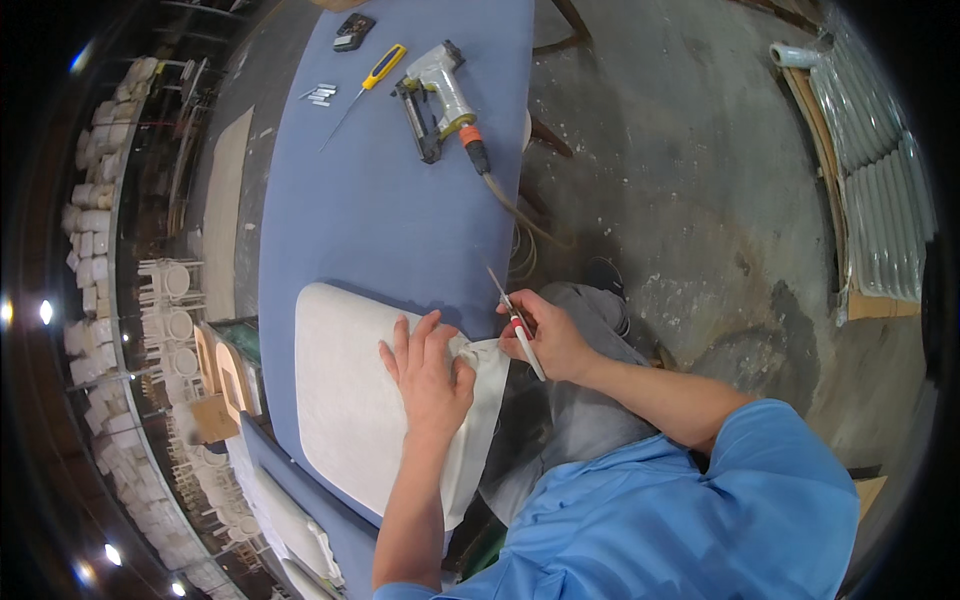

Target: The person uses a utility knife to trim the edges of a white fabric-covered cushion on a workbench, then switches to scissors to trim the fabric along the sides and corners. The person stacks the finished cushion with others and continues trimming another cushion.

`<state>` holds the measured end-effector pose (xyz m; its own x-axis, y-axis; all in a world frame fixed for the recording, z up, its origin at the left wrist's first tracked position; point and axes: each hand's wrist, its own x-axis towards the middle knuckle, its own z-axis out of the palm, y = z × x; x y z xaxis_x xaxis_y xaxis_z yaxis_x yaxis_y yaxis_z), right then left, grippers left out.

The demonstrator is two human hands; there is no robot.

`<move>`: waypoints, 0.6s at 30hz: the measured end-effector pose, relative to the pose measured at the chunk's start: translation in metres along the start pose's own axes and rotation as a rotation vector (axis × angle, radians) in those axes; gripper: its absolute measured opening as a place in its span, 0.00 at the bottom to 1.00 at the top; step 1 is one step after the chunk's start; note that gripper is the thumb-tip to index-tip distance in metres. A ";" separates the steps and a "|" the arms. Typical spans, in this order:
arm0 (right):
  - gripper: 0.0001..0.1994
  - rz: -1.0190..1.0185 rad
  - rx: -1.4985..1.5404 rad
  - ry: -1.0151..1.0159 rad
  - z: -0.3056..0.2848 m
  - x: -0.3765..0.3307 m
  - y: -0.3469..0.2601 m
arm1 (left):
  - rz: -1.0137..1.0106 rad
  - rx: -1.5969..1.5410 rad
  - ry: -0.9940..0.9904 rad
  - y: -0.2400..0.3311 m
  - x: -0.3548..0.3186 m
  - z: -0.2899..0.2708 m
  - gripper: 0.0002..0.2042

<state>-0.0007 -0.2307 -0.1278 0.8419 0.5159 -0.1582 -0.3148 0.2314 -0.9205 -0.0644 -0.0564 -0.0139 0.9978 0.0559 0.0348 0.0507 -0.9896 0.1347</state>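
A white fabric-covered panel (350,385), shaped like a chair seat with rounded corners, lies on the blue-covered table. My left hand (428,380) rests on it with the fingers spread, near its far right corner. At that corner the white fabric is gathered into folds (485,352). Just beside the folds, my right hand (545,335) grips a slim tool (528,352) with a white and red handle and a thin metal tip pointing away from me. Some fingers of this hand touch the fabric. The tool's exact kind is unclear.
Farther up the table (370,220) lie a staple gun (440,85) with an air hose (510,205), a yellow-handled screwdriver (383,68), several staple strips (320,94) and a small dark object (353,32). Chair frames (175,330) stand left; plastic-wrapped goods (880,170) stand right.
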 end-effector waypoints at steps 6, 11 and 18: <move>0.21 0.054 0.120 -0.033 0.001 -0.001 0.001 | 0.149 0.015 -0.256 -0.008 0.034 -0.034 0.19; 0.21 0.082 0.266 -0.073 0.002 -0.006 -0.005 | 0.224 -0.097 -0.430 -0.022 0.051 -0.041 0.12; 0.20 0.146 0.358 -0.057 0.003 -0.004 -0.005 | 0.387 -0.082 -0.296 -0.029 0.070 -0.031 0.04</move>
<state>-0.0035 -0.2312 -0.1215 0.7544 0.6074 -0.2490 -0.5710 0.4199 -0.7055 0.0029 -0.0197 0.0156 0.9128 -0.3651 -0.1832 -0.3172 -0.9161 0.2452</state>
